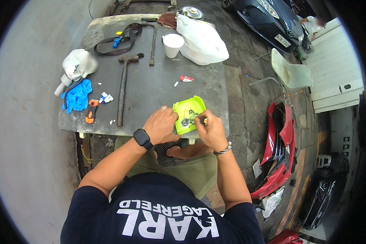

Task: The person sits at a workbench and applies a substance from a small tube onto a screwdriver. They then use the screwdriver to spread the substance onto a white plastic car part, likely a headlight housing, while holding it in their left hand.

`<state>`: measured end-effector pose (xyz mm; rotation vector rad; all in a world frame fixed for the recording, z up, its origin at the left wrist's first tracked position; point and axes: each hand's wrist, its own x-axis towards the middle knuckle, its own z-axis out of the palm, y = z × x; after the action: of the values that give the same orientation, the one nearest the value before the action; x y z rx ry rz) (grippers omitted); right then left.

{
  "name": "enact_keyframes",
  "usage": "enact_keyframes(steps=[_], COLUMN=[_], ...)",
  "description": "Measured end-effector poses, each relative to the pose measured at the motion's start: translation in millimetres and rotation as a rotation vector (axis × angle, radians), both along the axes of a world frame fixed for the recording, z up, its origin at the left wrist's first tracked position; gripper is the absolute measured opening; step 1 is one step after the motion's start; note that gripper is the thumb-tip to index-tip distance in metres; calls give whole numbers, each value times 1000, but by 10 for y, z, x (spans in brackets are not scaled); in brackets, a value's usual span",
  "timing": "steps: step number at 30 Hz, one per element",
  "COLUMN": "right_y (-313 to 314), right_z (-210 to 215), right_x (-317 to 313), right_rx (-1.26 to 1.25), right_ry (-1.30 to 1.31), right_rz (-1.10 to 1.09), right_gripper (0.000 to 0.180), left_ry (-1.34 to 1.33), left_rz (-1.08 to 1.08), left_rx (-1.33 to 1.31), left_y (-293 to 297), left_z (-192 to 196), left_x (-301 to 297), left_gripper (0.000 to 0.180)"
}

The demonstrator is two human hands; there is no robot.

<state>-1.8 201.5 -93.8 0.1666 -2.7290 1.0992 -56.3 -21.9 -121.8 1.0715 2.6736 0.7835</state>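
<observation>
A lime-green plastic tray [193, 105] lies near the front edge of a worn grey metal table [158, 87]. Small dark metal parts [186, 120] sit inside the tray. My left hand [162, 125] rests on the tray's left side, fingers curled against it, with a ring on one finger and a black watch on the wrist. My right hand [210, 131] is at the tray's front right corner, closed on a small tool with a yellow-and-black end [203, 120] that points into the tray.
On the table lie a long hammer [123, 87], a metal bar [153, 46], a black strap [118, 40], blue gloves [77, 96], a white jug [78, 65], a white cup [173, 44] and a white bag [202, 40]. A red bumper [278, 150] and a pale chair [290, 73] stand to the right.
</observation>
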Motion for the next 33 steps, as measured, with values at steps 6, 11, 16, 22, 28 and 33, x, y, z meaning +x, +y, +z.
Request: enact_keyframes(steps=[6, 11, 16, 22, 28, 33], right_y=[21, 42, -43, 14, 41, 21], right_z=[152, 56, 77, 112, 82, 137], right_x=[38, 32, 35, 37, 4, 20], right_rx=[-14, 6, -8, 20, 7, 24], right_ry=[-147, 4, -100, -117, -54, -123], right_rz=[17, 92, 87, 93, 30, 136], right_gripper=[16, 14, 17, 18, 16, 15], left_ry=[1, 1, 4, -29, -20, -22], left_rz=[22, 10, 4, 27, 20, 21], left_rx=[28, 3, -3, -11, 0, -13], left_y=[-25, -32, -18, -14, -23, -36], left_z=[-23, -4, -19, -8, 21, 10], left_x=[-8, -10, -12, -9, 6, 9], left_gripper=[55, 55, 54, 55, 56, 55])
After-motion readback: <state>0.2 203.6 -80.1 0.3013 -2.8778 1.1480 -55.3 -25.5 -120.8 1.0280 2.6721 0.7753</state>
